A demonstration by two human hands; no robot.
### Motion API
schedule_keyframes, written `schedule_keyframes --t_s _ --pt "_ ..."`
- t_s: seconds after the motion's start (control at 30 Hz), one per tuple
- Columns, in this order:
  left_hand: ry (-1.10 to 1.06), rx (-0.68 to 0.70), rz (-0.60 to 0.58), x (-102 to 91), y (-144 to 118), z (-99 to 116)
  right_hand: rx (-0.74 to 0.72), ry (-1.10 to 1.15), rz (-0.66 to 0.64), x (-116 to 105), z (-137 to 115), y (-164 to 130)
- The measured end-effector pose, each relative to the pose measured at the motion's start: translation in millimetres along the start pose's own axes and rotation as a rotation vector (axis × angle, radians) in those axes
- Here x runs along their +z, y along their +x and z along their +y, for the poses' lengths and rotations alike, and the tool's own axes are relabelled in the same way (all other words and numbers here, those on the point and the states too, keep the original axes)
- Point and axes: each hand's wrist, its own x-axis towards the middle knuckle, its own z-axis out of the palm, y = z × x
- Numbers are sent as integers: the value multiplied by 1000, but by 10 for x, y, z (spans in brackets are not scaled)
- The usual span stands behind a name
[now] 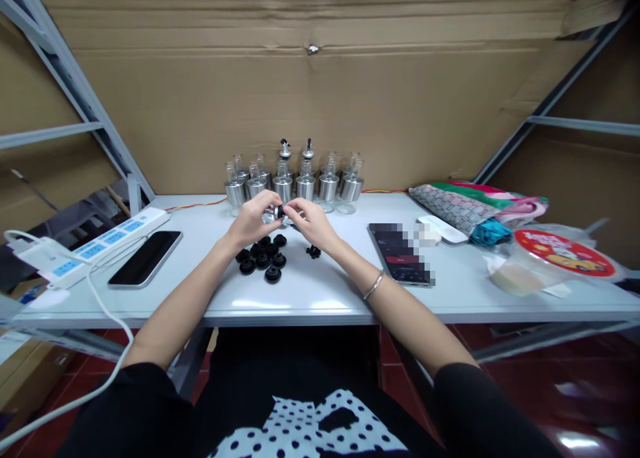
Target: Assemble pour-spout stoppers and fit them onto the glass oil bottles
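Note:
Above the table, a little in front of the bottles, both hands meet at a small silver-and-black bottle pourer part (279, 212). My left hand (254, 219) is closed around its silvery side. The fingertips of my right hand (313, 222) pinch at its black end; exactly what they grip there is partly hidden. Below the left hand lies a cluster of black round stoppers (262, 259). Several small black pieces (313, 251) rest under the right wrist. Behind the hands stand rows of glass bottles with metal sleeves (305, 186), two topped by silver pourers with black tips (285, 150).
At the left lie a dark-screened phone (146, 258) and a white power strip (107, 243) with a cable. Another phone (400, 255), a patterned cloth bag (450, 208) and a plastic tub with a red lid (565, 253) occupy the right. Cardboard (320, 105) backs the table.

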Motion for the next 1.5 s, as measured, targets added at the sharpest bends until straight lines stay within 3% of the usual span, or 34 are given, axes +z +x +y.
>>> schedule_keyframes --t_s 0.2,0.43,0.6,1.5 --pt "15 -11 -58 -9 8 -48 37 -27 -72 -19 21 22" --pt "-53 -38 -50 -62 11 -129 -180 -273 -61 -26 76 13" --pt "-52 -71 -84 -65 1 -124 -247 -350 -67 -55 79 -6" --pt "3 -117 -114 -63 -11 -84 -369 -328 -51 -106 47 -25"
